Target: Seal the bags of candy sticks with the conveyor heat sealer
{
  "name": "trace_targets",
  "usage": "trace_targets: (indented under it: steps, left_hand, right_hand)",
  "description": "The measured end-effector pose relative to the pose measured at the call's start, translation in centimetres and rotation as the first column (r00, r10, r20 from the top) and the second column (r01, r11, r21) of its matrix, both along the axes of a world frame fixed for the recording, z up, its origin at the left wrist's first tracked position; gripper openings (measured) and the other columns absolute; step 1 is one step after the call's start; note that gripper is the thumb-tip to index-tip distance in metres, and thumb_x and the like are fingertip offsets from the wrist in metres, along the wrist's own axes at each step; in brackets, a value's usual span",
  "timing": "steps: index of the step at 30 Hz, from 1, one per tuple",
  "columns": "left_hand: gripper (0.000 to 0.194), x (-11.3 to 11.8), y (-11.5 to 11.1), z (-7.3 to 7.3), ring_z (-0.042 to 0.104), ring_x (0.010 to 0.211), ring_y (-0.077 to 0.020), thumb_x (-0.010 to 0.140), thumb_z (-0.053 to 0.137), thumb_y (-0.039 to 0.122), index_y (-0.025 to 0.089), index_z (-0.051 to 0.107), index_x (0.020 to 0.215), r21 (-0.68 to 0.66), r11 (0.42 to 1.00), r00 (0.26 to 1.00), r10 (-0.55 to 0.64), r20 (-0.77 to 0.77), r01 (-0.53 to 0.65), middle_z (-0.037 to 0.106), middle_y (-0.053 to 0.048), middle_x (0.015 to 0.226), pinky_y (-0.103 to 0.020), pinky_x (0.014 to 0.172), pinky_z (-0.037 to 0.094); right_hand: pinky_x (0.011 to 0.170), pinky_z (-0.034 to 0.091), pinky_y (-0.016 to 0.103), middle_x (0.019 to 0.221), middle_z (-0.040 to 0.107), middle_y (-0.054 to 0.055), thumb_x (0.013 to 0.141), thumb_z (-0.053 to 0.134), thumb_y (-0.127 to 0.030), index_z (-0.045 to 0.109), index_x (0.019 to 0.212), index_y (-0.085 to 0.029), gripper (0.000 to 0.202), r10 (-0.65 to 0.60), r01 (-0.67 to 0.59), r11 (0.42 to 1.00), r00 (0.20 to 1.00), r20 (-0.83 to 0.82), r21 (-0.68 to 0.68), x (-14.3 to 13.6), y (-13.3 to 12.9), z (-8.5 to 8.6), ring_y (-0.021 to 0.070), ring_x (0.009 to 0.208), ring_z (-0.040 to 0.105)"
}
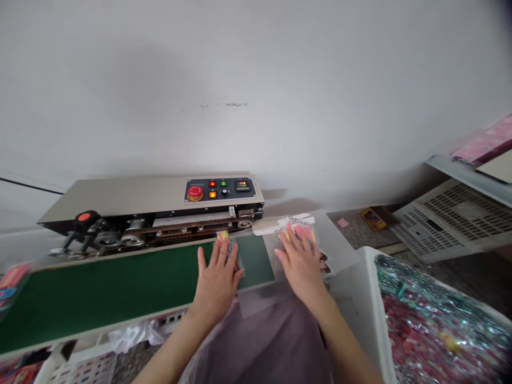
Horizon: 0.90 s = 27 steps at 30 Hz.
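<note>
My left hand (pixel 218 274) lies with its fingers spread on a small clear packet with yellow and colored contents (pixel 223 235), at the right part of the green conveyor belt (pixel 120 282). Over the pale translucent sheet (pixel 340 248) to the right, my right hand (pixel 300 261) rests, fingers apart, on clear packets with pink contents and metal rings (pixel 298 220). Both palms face down and hide parts of the packets. Behind the belt stands a sealing machine (pixel 132 194) with lit buttons.
A white foam box (pixel 374 298) full of shiny wrapped packets stands at the lower right. Plastic crates (pixel 452 218) lean behind it. Another pink packet (pixel 14 280) lies at the belt's far left end. A pale wall (pixel 256 96) rises behind the machine.
</note>
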State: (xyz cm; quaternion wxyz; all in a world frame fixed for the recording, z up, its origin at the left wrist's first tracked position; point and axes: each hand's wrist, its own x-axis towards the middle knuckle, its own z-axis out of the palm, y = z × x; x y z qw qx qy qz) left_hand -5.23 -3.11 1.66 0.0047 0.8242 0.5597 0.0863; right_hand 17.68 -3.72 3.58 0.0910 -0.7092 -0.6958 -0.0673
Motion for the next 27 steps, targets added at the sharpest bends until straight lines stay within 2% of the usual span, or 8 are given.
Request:
trace_targets:
  steps: [4, 8, 11, 14, 17, 19, 23, 27]
  left_hand:
    - [0.047, -0.4, -0.3, 1.0, 0.03, 0.149, -0.0339, 0.101, 0.043, 0.035, 0.018, 0.054, 0.143, 0.04, 0.999, 1.0, -0.013, 0.015, 0.012, 0.038, -0.014, 0.159, -0.066, 0.12, 0.015]
    - [0.045, 1.9, -0.9, 1.9, 0.033, 0.148, -0.0313, 0.102, 0.041, 0.035, 0.019, 0.055, 0.142, -0.067, 0.981, 0.981, -0.176, 0.082, 0.182, 0.042, -0.01, 0.157, -0.066, 0.12, 0.019]
    - [0.044, 3.7, -1.5, 2.2, 0.033, 0.148, -0.0298, 0.103, 0.04, 0.038, 0.02, 0.055, 0.141, -0.14, 0.956, 0.962, -0.241, 0.125, 0.257, 0.044, -0.01, 0.156, -0.066, 0.121, 0.018]
    - [0.045, 4.8, -1.5, 2.4, 0.034, 0.148, -0.0295, 0.104, 0.039, 0.037, 0.019, 0.053, 0.142, -0.165, 0.951, 0.961, -0.24, 0.138, 0.262, 0.046, -0.011, 0.155, -0.064, 0.121, 0.019]
    - [0.045, 5.3, -0.8, 2.6, 0.036, 0.147, -0.0301, 0.104, 0.036, 0.033, 0.015, 0.052, 0.143, -0.166, 0.957, 0.967, -0.216, 0.136, 0.237, 0.046, -0.012, 0.155, -0.062, 0.122, 0.021]
    - [0.045, 5.6, -0.2, 2.7, 0.037, 0.146, -0.0297, 0.105, 0.033, 0.031, 0.014, 0.051, 0.143, -0.166, 0.96, 0.969, -0.202, 0.146, 0.225, 0.046, -0.012, 0.155, -0.059, 0.122, 0.023]
    - [0.047, 7.0, 1.1, 2.2, 0.034, 0.148, -0.0287, 0.106, 0.03, 0.03, 0.015, 0.047, 0.147, -0.127, 0.959, 0.958, -0.232, 0.165, 0.254, 0.042, -0.011, 0.158, -0.057, 0.121, 0.026]
    - [0.054, 9.0, 1.8, 0.2, 0.027, 0.151, -0.0312, 0.105, 0.031, 0.045, 0.02, 0.039, 0.152, -0.073, 0.948, 0.944, -0.298, 0.141, 0.31, 0.031, -0.012, 0.163, -0.064, 0.118, 0.027]
  right_hand:
    - [0.108, 0.039, 0.049, 0.154, 0.047, 0.001, 0.102, 0.038, -0.032, 0.05, 0.146, -0.035, 0.046, -0.096, 0.097, 0.991, 0.995, 0.022, -0.087, 4.0, 0.2, 1.1, 0.0296, 0.143, 0.038]
    - [0.112, 0.03, 0.061, 0.16, 0.037, -0.002, 0.102, 0.041, -0.032, 0.051, 0.145, -0.037, 0.045, -0.02, 0.041, 0.984, 0.992, 0.123, -0.172, 5.3, 0.4, -0.2, 0.0342, 0.147, 0.03]
    - [0.112, 0.024, 0.068, 0.162, 0.034, 0.003, 0.101, 0.044, -0.034, 0.047, 0.149, -0.033, 0.048, -0.022, 0.036, 0.995, 0.988, 0.151, -0.089, 3.7, 0.4, -2.0, 0.0379, 0.148, 0.026]
    - [0.113, 0.02, 0.068, 0.158, 0.04, 0.009, 0.101, 0.044, -0.037, 0.055, 0.143, -0.025, 0.045, -0.073, 0.069, 0.997, 0.987, 0.144, 0.032, 0.9, 0.5, -3.0, 0.0402, 0.147, 0.025]
    - [0.113, 0.021, 0.065, 0.152, 0.049, 0.014, 0.101, 0.043, -0.036, 0.061, 0.136, -0.019, 0.043, -0.068, 0.063, 0.997, 0.992, 0.109, 0.046, -1.2, 0.7, -2.6, 0.0395, 0.144, 0.033]
    - [0.113, 0.024, 0.062, 0.149, 0.053, 0.013, 0.102, 0.04, -0.034, 0.061, 0.136, -0.019, 0.043, -0.06, 0.058, 0.998, 0.995, 0.08, 0.025, -1.4, 0.8, -1.6, 0.0375, 0.141, 0.037]
    - [0.112, 0.031, 0.055, 0.15, 0.053, 0.009, 0.103, 0.033, -0.03, 0.057, 0.14, -0.022, 0.045, -0.108, 0.108, 0.994, 0.993, 0.041, 0.003, 1.8, 0.8, -0.2, 0.0316, 0.142, 0.038]
    - [0.113, 0.031, 0.057, 0.158, 0.042, 0.007, 0.103, 0.033, -0.033, 0.047, 0.148, -0.025, 0.048, -0.135, 0.141, 0.983, 0.989, 0.055, -0.115, 5.1, 0.5, -0.8, 0.03, 0.145, 0.034]
